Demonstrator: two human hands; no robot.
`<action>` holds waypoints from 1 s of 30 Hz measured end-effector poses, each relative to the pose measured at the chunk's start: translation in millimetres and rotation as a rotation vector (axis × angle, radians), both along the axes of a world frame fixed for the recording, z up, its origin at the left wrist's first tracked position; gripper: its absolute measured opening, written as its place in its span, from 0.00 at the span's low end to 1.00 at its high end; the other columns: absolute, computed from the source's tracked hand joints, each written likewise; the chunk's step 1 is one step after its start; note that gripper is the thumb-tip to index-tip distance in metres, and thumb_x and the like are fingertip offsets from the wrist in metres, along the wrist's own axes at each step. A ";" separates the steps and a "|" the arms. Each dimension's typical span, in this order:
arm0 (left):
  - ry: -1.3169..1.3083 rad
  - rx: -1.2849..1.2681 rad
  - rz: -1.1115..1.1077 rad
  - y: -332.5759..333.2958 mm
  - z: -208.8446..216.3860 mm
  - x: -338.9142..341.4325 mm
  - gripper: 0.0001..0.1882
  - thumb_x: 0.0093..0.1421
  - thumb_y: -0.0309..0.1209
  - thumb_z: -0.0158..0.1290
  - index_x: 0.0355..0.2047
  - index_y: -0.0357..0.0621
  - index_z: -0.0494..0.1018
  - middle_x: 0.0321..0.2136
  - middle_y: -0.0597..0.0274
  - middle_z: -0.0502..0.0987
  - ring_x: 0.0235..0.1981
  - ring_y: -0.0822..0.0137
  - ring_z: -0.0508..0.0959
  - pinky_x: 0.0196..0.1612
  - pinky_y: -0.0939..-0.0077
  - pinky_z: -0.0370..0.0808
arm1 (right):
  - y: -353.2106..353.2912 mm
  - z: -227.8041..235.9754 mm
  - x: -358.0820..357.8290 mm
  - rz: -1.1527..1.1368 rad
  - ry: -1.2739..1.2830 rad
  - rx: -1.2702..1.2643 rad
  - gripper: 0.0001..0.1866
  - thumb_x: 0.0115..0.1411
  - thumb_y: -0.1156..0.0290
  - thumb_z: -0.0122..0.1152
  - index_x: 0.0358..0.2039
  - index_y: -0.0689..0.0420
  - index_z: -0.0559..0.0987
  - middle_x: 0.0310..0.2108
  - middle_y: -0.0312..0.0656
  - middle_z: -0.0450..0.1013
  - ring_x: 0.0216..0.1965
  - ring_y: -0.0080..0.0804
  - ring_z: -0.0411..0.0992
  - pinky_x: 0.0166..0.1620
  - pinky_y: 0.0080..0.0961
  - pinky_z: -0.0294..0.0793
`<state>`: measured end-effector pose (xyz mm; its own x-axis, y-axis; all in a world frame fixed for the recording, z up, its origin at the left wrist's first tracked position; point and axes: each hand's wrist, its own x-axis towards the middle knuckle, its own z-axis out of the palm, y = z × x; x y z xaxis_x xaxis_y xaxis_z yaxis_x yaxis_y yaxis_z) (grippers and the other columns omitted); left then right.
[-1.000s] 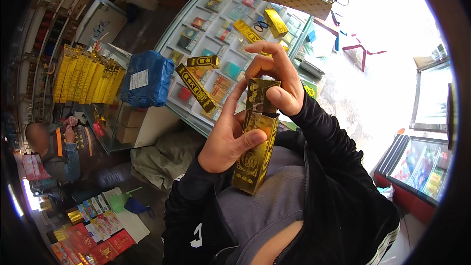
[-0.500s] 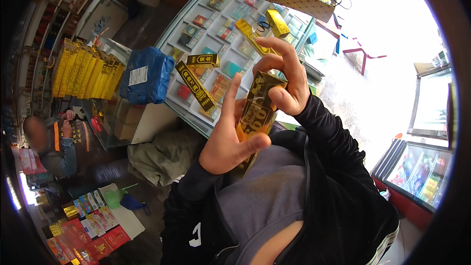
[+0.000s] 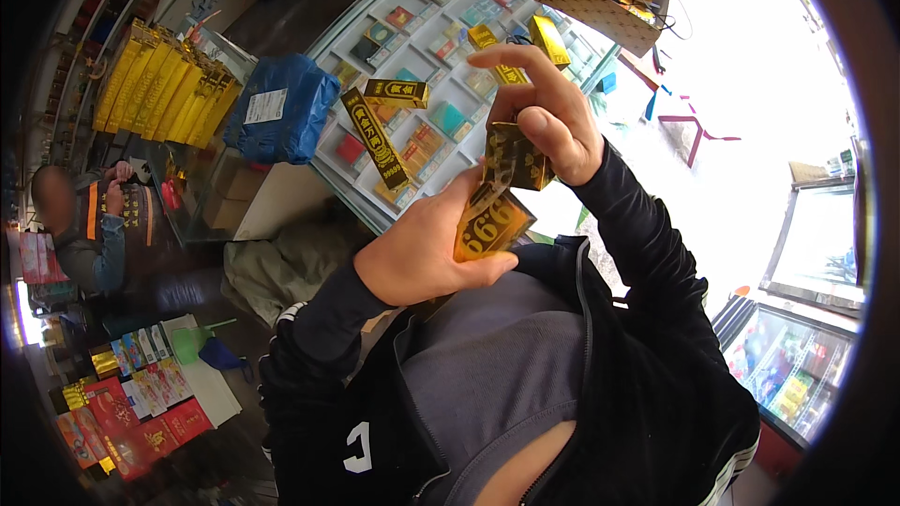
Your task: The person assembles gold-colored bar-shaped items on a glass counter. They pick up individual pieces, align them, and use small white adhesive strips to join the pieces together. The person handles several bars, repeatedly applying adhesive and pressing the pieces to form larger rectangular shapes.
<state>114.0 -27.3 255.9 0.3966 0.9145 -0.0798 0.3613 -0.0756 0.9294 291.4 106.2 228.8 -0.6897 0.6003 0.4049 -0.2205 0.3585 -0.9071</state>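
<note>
My left hand (image 3: 427,242) is closed around the gold lower part of a long black-and-gold box (image 3: 494,227), thumb across its front. My right hand (image 3: 562,126) grips the darker upper part of that box (image 3: 517,157) between thumb and fingers, its index finger stretched out. The two parts meet at an angle, with a shiny clear strip near the joint. Whether they are one piece or separate, I cannot tell. Beyond my hands, a long black-and-gold box (image 3: 375,139) and a shorter one (image 3: 397,94) lie on the glass display counter (image 3: 354,195).
Yellow boxes (image 3: 549,43) and an open carton (image 3: 595,11) with tape and tools stand farther back on the counter. At left are a blue wrapped package (image 3: 283,108), stacked yellow cartons (image 3: 169,84) and another person (image 3: 117,225). A display case (image 3: 792,365) stands at right.
The box, straight before, is now bent or parted near its upper end. My left hand has moved slightly up and left, its fingers now wrapped round the box. The view has shifted.
</note>
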 end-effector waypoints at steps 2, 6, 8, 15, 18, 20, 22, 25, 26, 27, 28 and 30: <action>-0.069 -0.224 -0.065 1.3 8.1 -7.3 0.42 0.53 0.38 0.63 0.61 0.31 0.55 0.46 0.47 0.73 0.47 0.60 0.76 0.52 0.70 0.73 | 6.6 4.8 -3.4 0.017 -0.079 0.094 0.31 0.63 0.47 0.47 0.56 0.60 0.67 0.27 0.45 0.76 0.27 0.29 0.75 0.33 0.27 0.72; -0.218 -0.569 -0.156 4.0 26.4 -21.2 0.42 0.50 0.30 0.65 0.63 0.36 0.55 0.49 0.59 0.72 0.51 0.71 0.72 0.56 0.76 0.69 | 16.7 15.6 -7.7 0.073 -0.141 0.014 0.34 0.65 0.44 0.40 0.56 0.63 0.70 0.53 0.47 0.71 0.37 0.29 0.73 0.45 0.26 0.73; -0.311 -0.597 -0.114 4.6 30.5 -25.0 0.44 0.50 0.30 0.65 0.63 0.36 0.54 0.50 0.59 0.72 0.51 0.71 0.72 0.57 0.75 0.68 | 18.2 19.7 -8.7 0.066 -0.131 0.013 0.31 0.67 0.47 0.40 0.54 0.61 0.71 0.49 0.45 0.72 0.40 0.29 0.73 0.46 0.24 0.72; -0.309 -0.200 0.170 6.2 -34.2 -38.5 0.46 0.54 0.35 0.63 0.66 0.36 0.50 0.58 0.48 0.64 0.58 0.64 0.68 0.61 0.71 0.65 | 21.8 14.8 -5.5 -0.104 -0.153 0.027 0.32 0.69 0.46 0.34 0.55 0.60 0.72 0.53 0.46 0.71 0.48 0.32 0.72 0.51 0.23 0.71; 0.010 -0.009 0.283 19.6 -109.6 -45.2 0.47 0.53 0.37 0.63 0.66 0.36 0.48 0.60 0.43 0.62 0.61 0.57 0.66 0.62 0.68 0.63 | 25.4 3.6 -3.3 -0.123 0.025 -0.078 0.28 0.70 0.49 0.37 0.53 0.60 0.73 0.46 0.43 0.73 0.43 0.26 0.71 0.46 0.21 0.70; 0.112 -0.019 0.343 29.4 -160.0 -48.3 0.48 0.53 0.37 0.63 0.66 0.37 0.48 0.61 0.39 0.60 0.62 0.51 0.64 0.64 0.66 0.61 | 24.0 -5.0 -2.7 -0.151 0.168 -0.111 0.27 0.70 0.51 0.39 0.52 0.61 0.72 0.47 0.42 0.72 0.43 0.24 0.70 0.46 0.21 0.70; 0.303 0.096 0.424 38.1 -195.1 -46.1 0.49 0.52 0.38 0.64 0.66 0.35 0.48 0.61 0.37 0.59 0.63 0.43 0.60 0.64 0.58 0.59 | 19.8 -12.6 -0.3 -0.206 0.179 -0.045 0.27 0.70 0.51 0.38 0.53 0.62 0.71 0.50 0.43 0.71 0.44 0.24 0.70 0.48 0.21 0.69; 0.435 0.309 0.549 44.5 -200.9 -35.6 0.50 0.52 0.41 0.66 0.66 0.34 0.49 0.60 0.38 0.60 0.62 0.41 0.60 0.64 0.55 0.59 | 13.3 -20.0 7.2 -0.273 0.156 -0.026 0.29 0.68 0.48 0.40 0.55 0.62 0.69 0.46 0.44 0.72 0.41 0.26 0.71 0.47 0.21 0.69; 0.489 0.336 0.581 44.6 -190.1 -30.0 0.50 0.51 0.42 0.66 0.66 0.34 0.50 0.60 0.39 0.60 0.61 0.41 0.61 0.63 0.54 0.59 | 11.4 -21.6 8.6 -0.326 0.145 0.015 0.30 0.67 0.47 0.41 0.55 0.62 0.68 0.45 0.44 0.72 0.41 0.26 0.72 0.47 0.21 0.69; 0.387 0.513 0.582 44.2 -173.7 -24.1 0.49 0.51 0.42 0.66 0.65 0.35 0.52 0.59 0.40 0.61 0.60 0.42 0.62 0.63 0.55 0.59 | 9.8 -22.9 9.3 -0.382 0.158 0.069 0.30 0.67 0.48 0.42 0.55 0.62 0.68 0.42 0.44 0.73 0.39 0.26 0.72 0.46 0.21 0.69; 0.304 0.597 0.580 38.7 -152.9 -18.4 0.47 0.50 0.42 0.67 0.64 0.36 0.54 0.58 0.41 0.62 0.59 0.44 0.63 0.62 0.55 0.59 | 7.9 -23.9 10.1 -0.399 0.155 0.073 0.30 0.67 0.48 0.43 0.56 0.62 0.67 0.39 0.43 0.74 0.37 0.26 0.72 0.45 0.21 0.69; 0.201 0.762 0.546 29.9 -108.3 -6.3 0.41 0.51 0.41 0.67 0.59 0.38 0.60 0.55 0.45 0.65 0.56 0.48 0.66 0.60 0.57 0.61 | 2.8 -25.7 10.0 -0.431 0.152 0.048 0.29 0.67 0.49 0.44 0.56 0.62 0.66 0.33 0.42 0.74 0.34 0.25 0.71 0.42 0.21 0.68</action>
